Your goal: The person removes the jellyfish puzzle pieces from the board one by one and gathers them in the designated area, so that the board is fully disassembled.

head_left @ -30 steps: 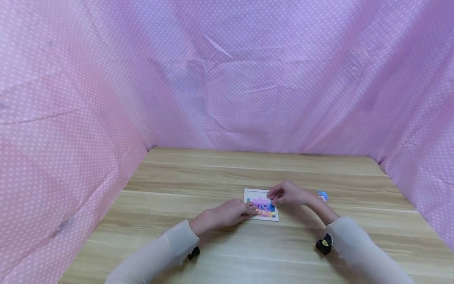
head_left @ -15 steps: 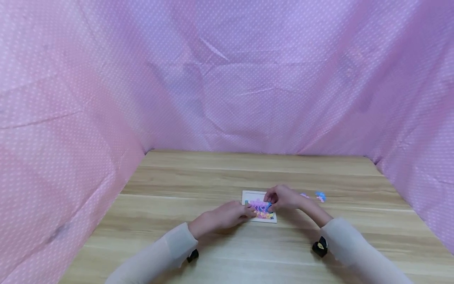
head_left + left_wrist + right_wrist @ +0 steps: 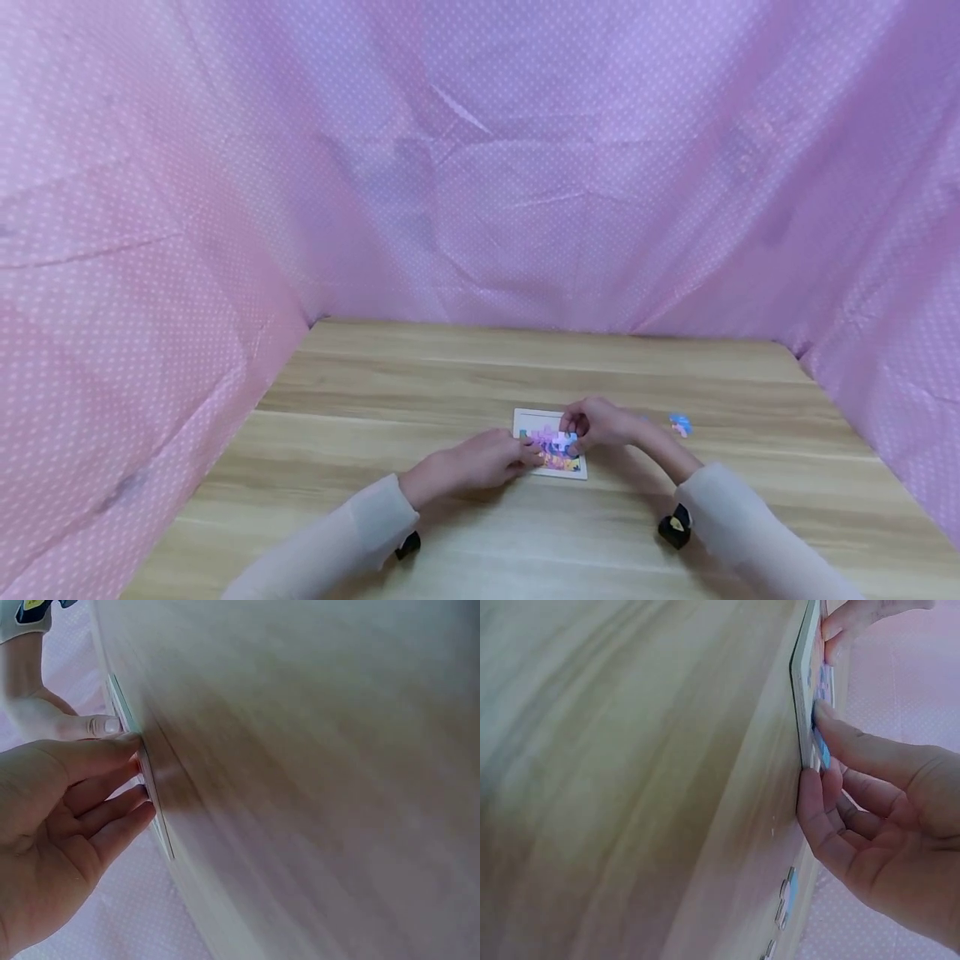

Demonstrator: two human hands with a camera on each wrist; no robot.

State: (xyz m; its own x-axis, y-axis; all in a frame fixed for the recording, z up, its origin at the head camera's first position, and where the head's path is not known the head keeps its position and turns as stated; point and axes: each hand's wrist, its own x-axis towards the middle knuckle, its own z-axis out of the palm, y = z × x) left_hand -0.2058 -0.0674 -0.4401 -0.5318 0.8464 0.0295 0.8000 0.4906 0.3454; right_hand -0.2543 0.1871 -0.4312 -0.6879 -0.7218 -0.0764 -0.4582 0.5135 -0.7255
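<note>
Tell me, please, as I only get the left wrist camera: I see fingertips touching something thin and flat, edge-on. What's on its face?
Observer: From the head view, it's a puzzle board, partly covered with bright pieces.
Visitor: Oh! And what is the other hand doing?
Observer: The right wrist view shows that right hand holding a partly blue piece between thumb and fingers.
Visitor: Are any pieces off the board?
Observer: Yes, in the head view a loose blue and pink piece lies on the table, to the person's right of the board.
</note>
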